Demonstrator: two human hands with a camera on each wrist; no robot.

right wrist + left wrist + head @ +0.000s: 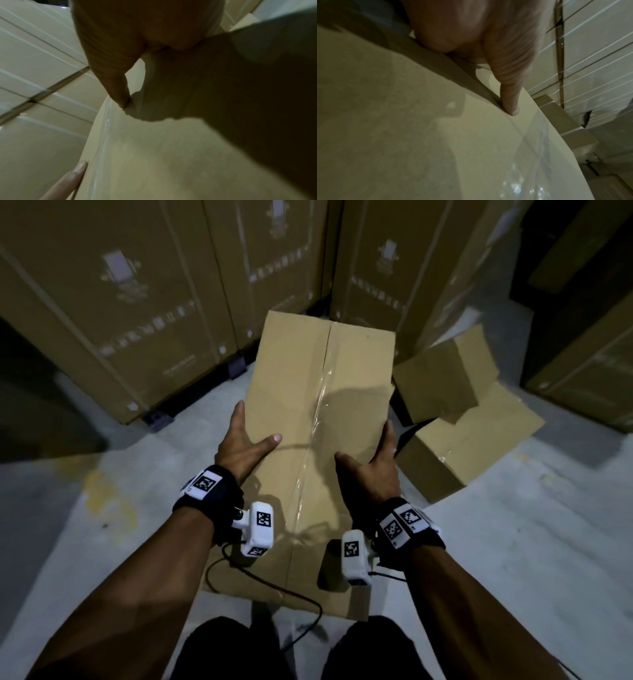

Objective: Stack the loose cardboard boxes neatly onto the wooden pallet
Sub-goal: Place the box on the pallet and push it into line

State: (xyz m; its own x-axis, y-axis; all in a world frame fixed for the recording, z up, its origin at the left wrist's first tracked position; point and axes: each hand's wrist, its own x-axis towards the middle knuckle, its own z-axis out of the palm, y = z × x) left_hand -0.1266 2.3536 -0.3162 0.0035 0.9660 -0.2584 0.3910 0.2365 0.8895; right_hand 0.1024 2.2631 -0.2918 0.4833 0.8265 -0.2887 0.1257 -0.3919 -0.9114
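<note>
I am holding a long taped cardboard box between both hands, its near end by my knees and its far end pointing at the wall of tall printed cartons. My left hand is lying along the left long edge with the thumb flat on top; the left wrist view shows that thumb pressing the top face. My right hand is mirroring it on the right edge, thumb on top. On both hands the fingers are going over the edge out of sight, so I cannot tell how far they are curling under.

Two more loose boxes are lying tumbled on the floor just right of the held box, one leaning on the other. No wooden pallet is showing in any view, so I judge the carry is not yet started.

Risks, as judgement:
- Both hands are gripping near the middle of a long box; either end could be dipping and slipping through.
- The clear tape down the seam looks glossy; thumbs may be sliding on it.
- The right edge is passing close to the tumbled boxes; a swing could be knocking them.
- A cable is trailing over the near end and could be snagging.

Writing: the tall cartons are carrying pale printed logos and lines of characters, too blurred to read. The wrist bands are bearing black-and-white square markers.
</note>
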